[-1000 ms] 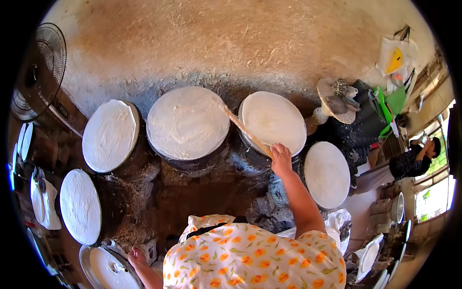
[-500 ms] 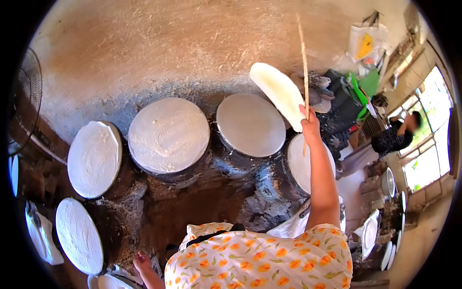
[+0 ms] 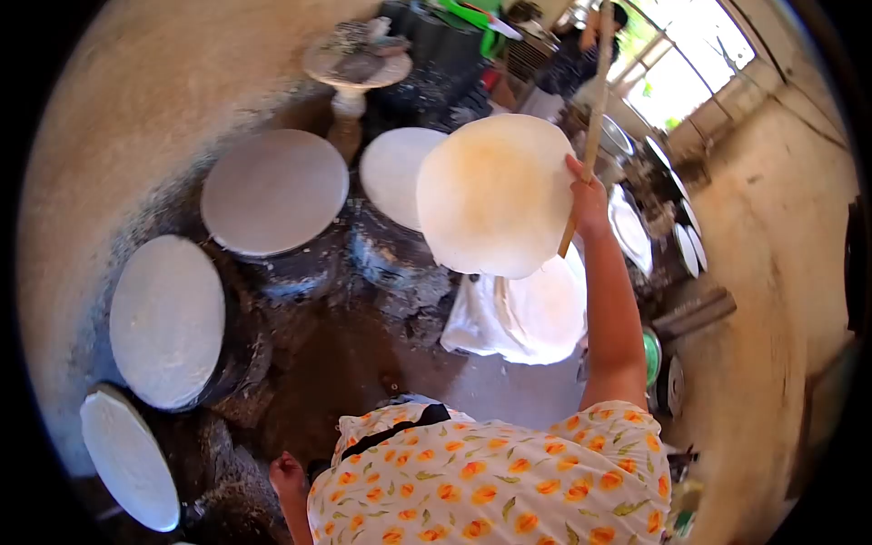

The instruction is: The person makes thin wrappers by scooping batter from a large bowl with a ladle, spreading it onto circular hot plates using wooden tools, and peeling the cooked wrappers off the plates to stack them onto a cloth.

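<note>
My right hand (image 3: 589, 195) is closed on a wooden stick (image 3: 596, 118) and the edge of a round, flat white sheet (image 3: 495, 195), browned toward its middle. The sheet hangs in the air, covering part of a white round surface (image 3: 400, 173) behind it. Beneath and beyond it lies a white cloth (image 3: 490, 318) with a pale round piece on it. Low at the left, near my body, my left hand (image 3: 287, 476) has its fingers curled; whether anything is in them is too small to tell. A bare grey round top (image 3: 274, 193) stands on a dark drum.
Two more white-topped drums (image 3: 168, 322) curve along the wall at the left. A round stand (image 3: 357, 65) bears a greyish bundle. At the back are a dark bin (image 3: 427, 64), a person (image 3: 568, 64) and a bright window. Metal basins and white discs line the right.
The view has turned right. The sheet, on the third drum at first, was lifted off it and now hangs face-on from my right hand, over toward the white cloth. My left hand stays low.
</note>
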Demonstrator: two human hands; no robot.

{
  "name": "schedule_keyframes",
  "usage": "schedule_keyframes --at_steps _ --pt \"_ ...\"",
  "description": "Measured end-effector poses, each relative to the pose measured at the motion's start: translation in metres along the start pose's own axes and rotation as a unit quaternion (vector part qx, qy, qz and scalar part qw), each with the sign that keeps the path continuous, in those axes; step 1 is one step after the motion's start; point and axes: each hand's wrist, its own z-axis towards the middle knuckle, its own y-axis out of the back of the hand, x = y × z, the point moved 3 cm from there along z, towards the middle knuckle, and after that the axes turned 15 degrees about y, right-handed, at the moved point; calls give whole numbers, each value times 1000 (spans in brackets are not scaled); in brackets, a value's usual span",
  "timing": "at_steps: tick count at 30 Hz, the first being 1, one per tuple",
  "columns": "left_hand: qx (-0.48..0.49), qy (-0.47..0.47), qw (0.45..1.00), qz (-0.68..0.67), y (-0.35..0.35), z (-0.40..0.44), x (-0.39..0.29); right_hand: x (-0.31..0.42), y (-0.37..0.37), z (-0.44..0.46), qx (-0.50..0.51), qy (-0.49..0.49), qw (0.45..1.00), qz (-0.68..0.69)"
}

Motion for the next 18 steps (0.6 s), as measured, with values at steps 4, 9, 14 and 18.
schedule_keyframes --at_steps 4,9,14,18 --pt "-54 -26 996 71 -54 2 10 -68 120 -60 -178 -8 983 47" --pt "-68 -77 983 151 -115 5 49 -186 225 -181 -402 -117 904 86" --pt "-111 -74 972 195 -155 11 75 -314 270 -317 -483 -266 830 81" --pt "-133 -78 957 247 -162 13 74 -350 281 -363 -332 -438 833 -64"
